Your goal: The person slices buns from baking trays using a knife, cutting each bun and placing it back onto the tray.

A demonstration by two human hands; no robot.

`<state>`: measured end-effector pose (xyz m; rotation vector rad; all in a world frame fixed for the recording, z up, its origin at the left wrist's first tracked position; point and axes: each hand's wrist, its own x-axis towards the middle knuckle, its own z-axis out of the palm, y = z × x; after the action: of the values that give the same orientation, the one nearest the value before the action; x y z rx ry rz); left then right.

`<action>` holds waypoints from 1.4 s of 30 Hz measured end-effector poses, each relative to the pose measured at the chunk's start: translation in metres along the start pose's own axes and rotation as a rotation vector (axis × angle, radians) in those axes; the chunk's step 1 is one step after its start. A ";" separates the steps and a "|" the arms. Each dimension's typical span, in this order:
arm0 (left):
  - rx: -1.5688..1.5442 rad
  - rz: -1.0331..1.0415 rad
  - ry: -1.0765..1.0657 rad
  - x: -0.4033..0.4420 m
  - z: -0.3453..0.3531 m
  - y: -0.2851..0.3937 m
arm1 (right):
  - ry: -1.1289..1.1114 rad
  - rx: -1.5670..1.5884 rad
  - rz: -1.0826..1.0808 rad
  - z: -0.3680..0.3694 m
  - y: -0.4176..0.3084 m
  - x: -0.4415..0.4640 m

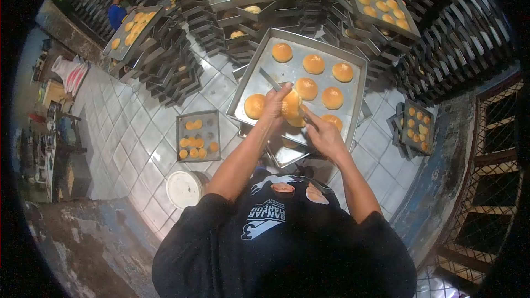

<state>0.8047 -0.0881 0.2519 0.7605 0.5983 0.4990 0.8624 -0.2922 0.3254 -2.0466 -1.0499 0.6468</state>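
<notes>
My left hand (275, 105) is closed round a glossy golden bun (291, 106), held above a large metal tray (238, 96). A flat blade of a knife (270, 79) sticks out past the left fingers, running in line with my right hand (324, 135). That right hand is closed at the bun's lower right side; the knife's handle is hidden in its fingers. The bun looks partly split on the side facing the right hand. Several round buns lie spaced on the tray, among them a bun (306, 89) just beyond my hands.
Tall crisscross stacks of trays rise ahead, topped by trays of buns (251, 0). A smaller bun tray (179, 132) lies on the tiled floor at left, near a white bucket (185, 189). More trays (418, 127) stand at right. A person in blue (117, 15) is at far left.
</notes>
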 end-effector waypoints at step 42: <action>-0.049 -0.023 0.381 0.095 -0.049 0.038 | -0.018 0.213 0.264 0.018 0.074 -0.069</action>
<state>0.8340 0.0174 0.2223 0.6143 0.9434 0.6414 0.8467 -0.3721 0.2629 -2.0088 -0.6915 0.8736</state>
